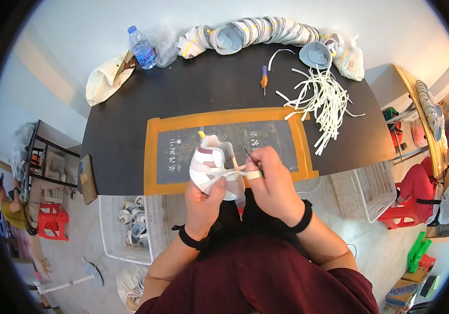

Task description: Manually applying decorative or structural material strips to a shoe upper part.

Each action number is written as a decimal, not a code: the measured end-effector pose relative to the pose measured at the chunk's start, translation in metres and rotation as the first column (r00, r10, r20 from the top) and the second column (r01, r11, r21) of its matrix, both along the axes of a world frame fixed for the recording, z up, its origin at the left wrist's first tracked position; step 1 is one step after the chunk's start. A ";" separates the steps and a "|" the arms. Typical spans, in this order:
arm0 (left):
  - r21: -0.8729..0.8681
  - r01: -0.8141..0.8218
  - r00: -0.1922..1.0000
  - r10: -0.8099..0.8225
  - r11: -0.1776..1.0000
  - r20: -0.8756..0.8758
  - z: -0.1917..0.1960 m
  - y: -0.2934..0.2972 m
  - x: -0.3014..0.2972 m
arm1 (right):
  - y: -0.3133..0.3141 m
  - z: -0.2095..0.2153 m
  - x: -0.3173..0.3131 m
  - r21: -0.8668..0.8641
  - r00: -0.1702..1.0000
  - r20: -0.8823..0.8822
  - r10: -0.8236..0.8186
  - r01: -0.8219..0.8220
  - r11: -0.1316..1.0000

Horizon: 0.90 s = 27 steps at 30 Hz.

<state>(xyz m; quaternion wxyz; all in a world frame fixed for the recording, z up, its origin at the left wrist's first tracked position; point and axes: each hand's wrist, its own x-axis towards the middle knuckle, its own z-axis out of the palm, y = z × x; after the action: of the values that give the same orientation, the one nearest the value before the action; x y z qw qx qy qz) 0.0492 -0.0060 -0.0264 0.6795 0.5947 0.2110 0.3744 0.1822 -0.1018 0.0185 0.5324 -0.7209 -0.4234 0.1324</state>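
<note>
A white and mauve shoe upper [207, 159] is held over the near edge of the table. My left hand [202, 205] grips its lower side, thumb across the front. My right hand [274, 188] is closed at the upper's right side, pinching a flat cream lace [253, 175] that runs from the upper across my fingers. A thin dark tool [248, 154] pokes out from the same fingers; its kind cannot be made out. Farther right on the table lies a loose heap of cream laces [325, 102].
Orange tape [152, 152] frames a dark sheet on the black table [117, 141]. Along the back stand a water bottle [143, 49] and a row of stacked uppers [266, 30]. An orange-and-purple-handled tool [264, 77] lies near the laces. White crates [156, 225] flank me below; people sit at both sides.
</note>
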 end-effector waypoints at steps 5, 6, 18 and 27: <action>0.042 -0.055 0.998 0.055 0.998 0.015 -0.003 0.018 0.011 | -0.002 0.005 0.001 0.033 0.956 0.155 0.251 -0.259 0.965; 0.057 -0.051 0.999 0.050 0.997 0.018 -0.004 0.020 0.013 | 0.000 0.000 -0.001 0.006 0.966 0.048 0.254 -0.255 0.967; 0.164 -0.089 0.994 0.099 0.982 -0.055 -0.017 0.025 0.009 | 0.013 -0.010 -0.001 -0.096 0.967 -0.027 0.253 -0.255 0.962; 0.131 -0.072 0.996 0.078 0.989 -0.040 -0.017 0.025 0.009 | 0.009 -0.004 -0.002 -0.122 0.964 0.168 0.205 -0.186 0.975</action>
<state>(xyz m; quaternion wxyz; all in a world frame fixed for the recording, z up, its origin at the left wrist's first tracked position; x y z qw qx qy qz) 0.0586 0.0195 -0.0436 0.6199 0.6375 0.2238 0.3990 0.1798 -0.0930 0.0149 0.4376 -0.7118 -0.5311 0.1410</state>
